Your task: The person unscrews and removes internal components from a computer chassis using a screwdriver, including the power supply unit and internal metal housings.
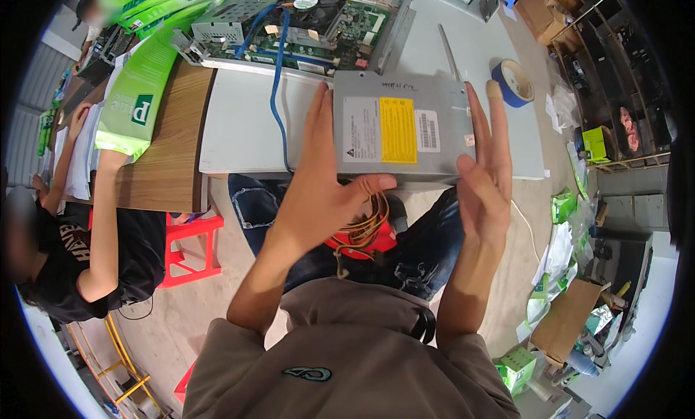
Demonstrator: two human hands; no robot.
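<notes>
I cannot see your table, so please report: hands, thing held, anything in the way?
Left hand and right hand hold metal box at opposite sides. Yellow label toward camera, coloured wires below. Maybe in the way: blue cable beside left hand.

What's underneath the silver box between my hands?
Past the near edge of the silver box, a bundle of thin coloured wires shows, with something red behind it. The box itself covers its underside and whatever lies directly beneath.
</notes>
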